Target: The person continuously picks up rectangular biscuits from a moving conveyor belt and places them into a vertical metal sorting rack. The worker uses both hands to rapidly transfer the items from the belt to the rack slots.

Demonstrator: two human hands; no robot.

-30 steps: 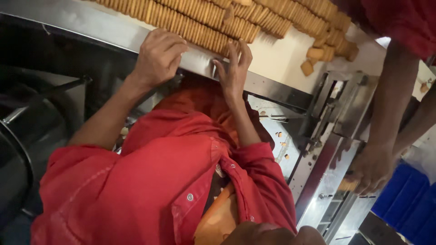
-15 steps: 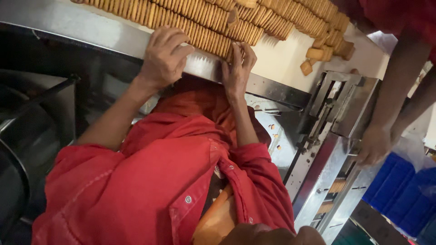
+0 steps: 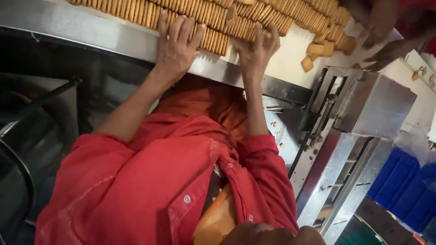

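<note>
Left hand (image 3: 176,45) lies flat, fingers spread, on a long row of upright biscuits (image 3: 136,11); right hand (image 3: 256,47), fingers loosely open, presses the same row's near end, gripping nothing. The rows sit packed along the steel conveyor edge (image 3: 91,34), while loose biscuits (image 3: 318,50) beyond lie unsorted near a co-worker's hand (image 3: 386,52).

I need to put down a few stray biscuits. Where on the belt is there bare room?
Bare belt lies between the right hand and the loose biscuits. It is crowded along the biscuit rows, where the left hand rests, and by a co-worker's hands.

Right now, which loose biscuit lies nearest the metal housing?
The single loose biscuit, lying flat on the cream belt, apart from the small pile and the packed rows.
</note>
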